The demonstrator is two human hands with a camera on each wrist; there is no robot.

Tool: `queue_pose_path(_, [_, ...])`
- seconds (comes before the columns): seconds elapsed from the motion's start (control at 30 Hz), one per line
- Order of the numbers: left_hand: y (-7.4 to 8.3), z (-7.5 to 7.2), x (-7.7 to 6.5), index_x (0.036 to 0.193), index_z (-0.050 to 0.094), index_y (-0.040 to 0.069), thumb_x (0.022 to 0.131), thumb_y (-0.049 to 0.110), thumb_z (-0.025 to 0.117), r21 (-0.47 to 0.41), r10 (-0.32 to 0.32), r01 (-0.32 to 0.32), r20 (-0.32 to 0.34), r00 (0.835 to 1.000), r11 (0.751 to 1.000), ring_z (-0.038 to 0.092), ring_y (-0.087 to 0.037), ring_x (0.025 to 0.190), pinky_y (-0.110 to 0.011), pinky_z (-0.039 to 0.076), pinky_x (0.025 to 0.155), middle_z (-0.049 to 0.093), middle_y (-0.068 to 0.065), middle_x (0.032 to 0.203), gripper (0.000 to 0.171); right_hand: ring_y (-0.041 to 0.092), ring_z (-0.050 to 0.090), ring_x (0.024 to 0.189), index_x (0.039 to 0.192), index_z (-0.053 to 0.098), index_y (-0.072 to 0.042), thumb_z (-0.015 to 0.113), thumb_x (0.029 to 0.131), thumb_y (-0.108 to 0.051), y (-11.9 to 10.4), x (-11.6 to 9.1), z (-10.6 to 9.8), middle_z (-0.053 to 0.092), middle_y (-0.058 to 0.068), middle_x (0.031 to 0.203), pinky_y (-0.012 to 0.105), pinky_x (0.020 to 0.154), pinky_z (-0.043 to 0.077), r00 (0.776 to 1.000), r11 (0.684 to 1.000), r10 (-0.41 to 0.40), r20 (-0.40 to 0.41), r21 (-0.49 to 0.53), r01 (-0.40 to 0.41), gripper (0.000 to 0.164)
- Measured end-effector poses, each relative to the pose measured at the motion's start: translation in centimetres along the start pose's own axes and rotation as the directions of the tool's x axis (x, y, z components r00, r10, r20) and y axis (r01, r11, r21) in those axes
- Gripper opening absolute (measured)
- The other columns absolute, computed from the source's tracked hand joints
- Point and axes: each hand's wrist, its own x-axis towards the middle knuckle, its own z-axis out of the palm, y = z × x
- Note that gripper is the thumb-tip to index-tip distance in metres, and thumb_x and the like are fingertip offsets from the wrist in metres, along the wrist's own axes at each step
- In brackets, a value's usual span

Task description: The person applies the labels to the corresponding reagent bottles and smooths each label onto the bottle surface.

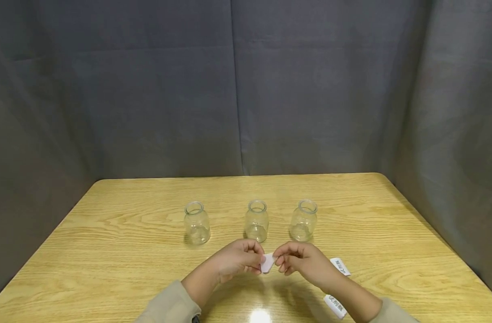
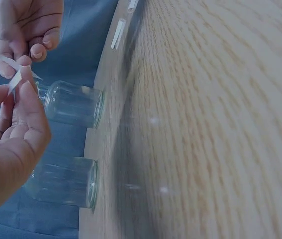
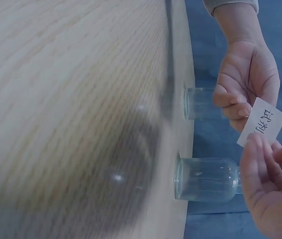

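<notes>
Three clear glass jars, round-bodied with narrow necks and open mouths, stand upright in a row on the pale wood-grain worktop (image 1: 108, 251): left jar (image 1: 196, 223), middle jar (image 1: 256, 220), right jar (image 1: 304, 220). At 6 o'clock of the middle jar, just above the worktop, both hands pinch one small white paper label (image 1: 267, 263). The left hand (image 1: 237, 259) curls its fingers (image 2: 29, 97) onto the label's left edge; the right hand (image 1: 300, 262) nips the right edge between thumb and fingers (image 3: 260, 149). Dark printed characters show on the label's flat rectangular face. Two more white labels (image 1: 340, 265) (image 1: 335, 306) lie flat at 4 o'clock of the hands, beside the right forearm. Beige sleeves (image 1: 169, 307) cover both arms.
</notes>
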Motion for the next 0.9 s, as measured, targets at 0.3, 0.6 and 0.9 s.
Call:
queue_pose_path(0.3, [-0.07,-0.06,-0.15,0.081,0.047,-0.001,0.078,0.001,0.054,-0.017,-0.009,0.009,0.010,1.000,1.000,0.053,-0.016,0.070,-0.025,0.046,0.065,0.052,-0.007,0.077,0.007,0.020,0.049,0.082,0.080,0.061,-0.007,0.060,0.080,-0.013,0.05,-0.12,-0.10,0.055,0.004,0.087,0.029,0.067,0.045,0.995,0.971,-0.081,-0.056,-0.231,0.066,0.006])
queue_pose_path(0.6, [-0.48,-0.24,-0.43,0.086,0.047,-0.002,0.076,0.000,0.054,0.002,-0.003,0.003,-0.001,1.000,1.000,0.052,-0.018,0.073,-0.027,0.046,0.067,0.051,-0.008,0.080,0.013,0.022,0.051,0.087,0.083,0.059,-0.008,0.058,0.082,-0.013,-0.33,-0.28,-0.06,0.056,0.004,0.090,0.030,0.071,0.045,0.994,0.969,-0.095,-0.055,-0.235,0.080,0.006])
queue_pose_path(0.9, [-0.64,0.21,-0.68,0.088,0.050,-0.004,0.076,-0.002,0.055,0.028,-0.042,0.043,-0.017,0.999,0.999,0.053,-0.017,0.069,-0.030,0.047,0.068,0.053,-0.008,0.077,0.013,0.020,0.050,0.073,0.090,0.055,-0.001,0.054,0.083,-0.005,-0.37,-0.55,-0.35,0.052,0.007,0.082,0.032,0.066,0.046,0.996,0.988,-0.060,-0.063,-0.144,0.051,0.009])
